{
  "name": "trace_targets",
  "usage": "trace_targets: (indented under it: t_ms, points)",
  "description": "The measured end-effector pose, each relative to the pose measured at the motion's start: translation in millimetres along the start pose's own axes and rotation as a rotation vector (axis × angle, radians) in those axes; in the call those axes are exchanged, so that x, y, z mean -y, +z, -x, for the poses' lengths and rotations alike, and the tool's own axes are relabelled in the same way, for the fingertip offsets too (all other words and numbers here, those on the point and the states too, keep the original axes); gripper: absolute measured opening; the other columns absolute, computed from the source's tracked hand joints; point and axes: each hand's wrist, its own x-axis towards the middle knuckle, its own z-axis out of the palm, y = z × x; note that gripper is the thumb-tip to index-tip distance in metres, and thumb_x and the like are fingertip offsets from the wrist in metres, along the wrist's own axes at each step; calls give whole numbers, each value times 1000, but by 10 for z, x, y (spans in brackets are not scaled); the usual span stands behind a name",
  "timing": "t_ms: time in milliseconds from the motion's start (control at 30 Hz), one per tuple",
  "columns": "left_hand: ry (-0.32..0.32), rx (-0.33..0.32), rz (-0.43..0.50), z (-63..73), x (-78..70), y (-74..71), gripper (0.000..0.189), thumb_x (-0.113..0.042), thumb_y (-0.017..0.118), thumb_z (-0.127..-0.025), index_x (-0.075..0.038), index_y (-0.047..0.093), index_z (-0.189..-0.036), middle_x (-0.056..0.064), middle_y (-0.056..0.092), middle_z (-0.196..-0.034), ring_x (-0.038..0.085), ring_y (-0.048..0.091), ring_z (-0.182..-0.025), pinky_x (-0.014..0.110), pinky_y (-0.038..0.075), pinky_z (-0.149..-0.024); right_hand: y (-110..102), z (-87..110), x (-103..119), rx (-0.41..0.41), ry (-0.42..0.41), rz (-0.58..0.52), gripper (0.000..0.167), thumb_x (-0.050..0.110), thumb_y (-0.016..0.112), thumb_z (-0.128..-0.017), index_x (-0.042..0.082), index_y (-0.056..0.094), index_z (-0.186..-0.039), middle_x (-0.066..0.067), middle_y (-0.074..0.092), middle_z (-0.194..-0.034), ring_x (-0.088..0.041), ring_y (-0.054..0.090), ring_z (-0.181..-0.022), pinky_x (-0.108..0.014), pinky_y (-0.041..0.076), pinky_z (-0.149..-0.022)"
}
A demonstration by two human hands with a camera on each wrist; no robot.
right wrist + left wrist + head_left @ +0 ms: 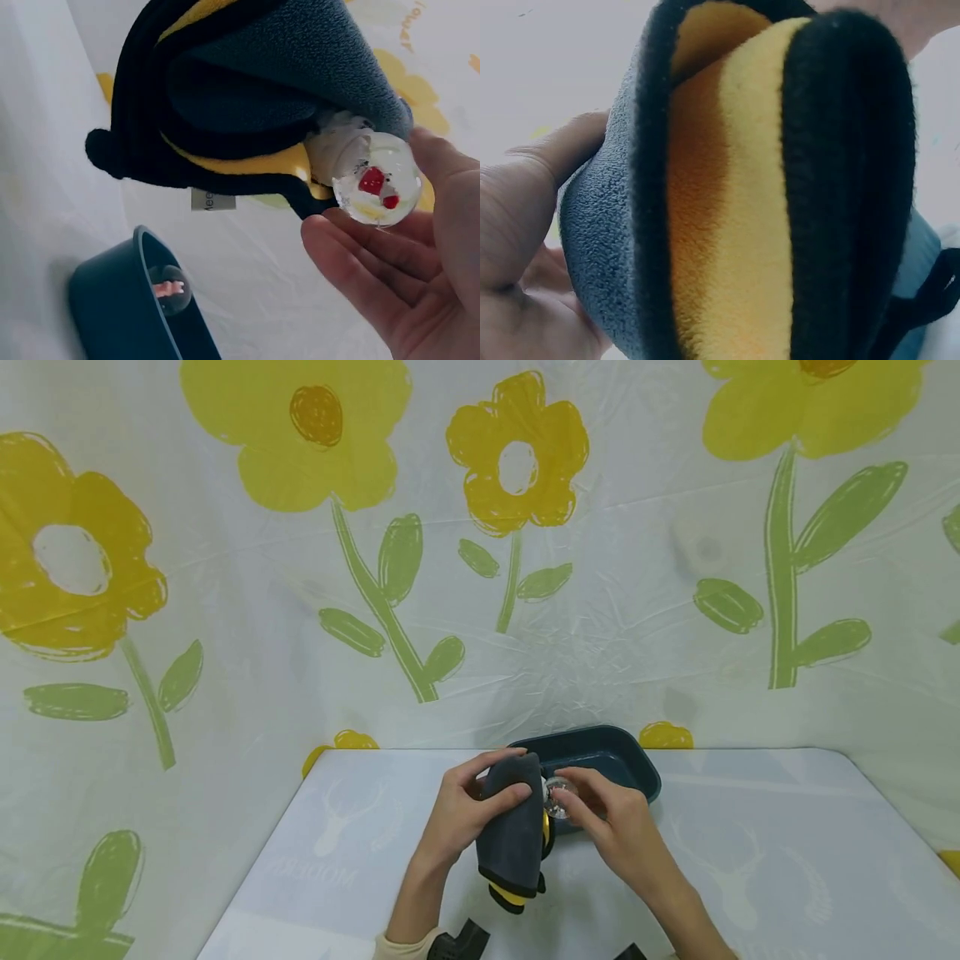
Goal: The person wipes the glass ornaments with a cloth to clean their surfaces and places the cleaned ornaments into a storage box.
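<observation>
My left hand [459, 806] grips a folded towel [510, 839], grey outside and yellow inside with black edging, thumb on its front. In the left wrist view the towel [742, 210] fills most of the picture, its folds gaping to show yellow. My right hand [626, 822] pinches a small clear globe [382, 180] with red bits inside. The globe's whitish base sits against the towel's fold, partly covered by it. Behind both hands stands a dark blue tub [633, 764].
Inside the tub, another clear ball [176, 289] with a pinkish figure shows in the right wrist view. A small label [214, 199] hangs from the towel's edge. The white table [337, 860] meets a flower-printed curtain [637, 635] at the back.
</observation>
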Motion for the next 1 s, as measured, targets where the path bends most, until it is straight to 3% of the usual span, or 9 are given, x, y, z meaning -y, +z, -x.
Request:
trace_targets:
  t_ms: [100, 533, 867, 1000]
  points:
    - [15, 13, 3, 2, -1, 10, 40, -14, 72, -89, -20, 65, -128, 20, 71, -106, 21, 74, -77, 37, 61, -67, 6, 4, 2, 1, 55, -5, 19, 25, 61, -98, 13, 68, -111, 9, 64, -71, -1, 62, -59, -20, 55, -60]
    - [19, 33, -12, 1, 14, 24, 41, -13, 72, -89, -21, 65, -128, 15, 69, -110, 20, 73, -76, 38, 61, -67, 0, -19, 41, 37, 251, -50, 30, 34, 53, -101, 10, 70, -104, 6, 63, -66, -5, 60, -54, -21, 55, -55]
    - [10, 24, -25, 7, 10, 14, 40, -15, 72, -89, -22, 65, -128, 16, 70, -108, 20, 73, -74, 37, 60, -66, -3, -23, 44, 71, 305, -76, 31, 39, 54, -100, 13, 69, -107, 3, 64, -70, -7, 62, -56, -22, 56, -58]
    - [-2, 17, -21, 6, 5, 2, 40, -16, 72, -89, -19, 65, -128, 18, 71, -106, 21, 73, -75, 37, 60, -66, -10, -16, 41, 67, 277, -97, 28, 39, 58, -98, 17, 68, -111, 3, 66, -74, -10, 64, -60, -23, 57, -60]
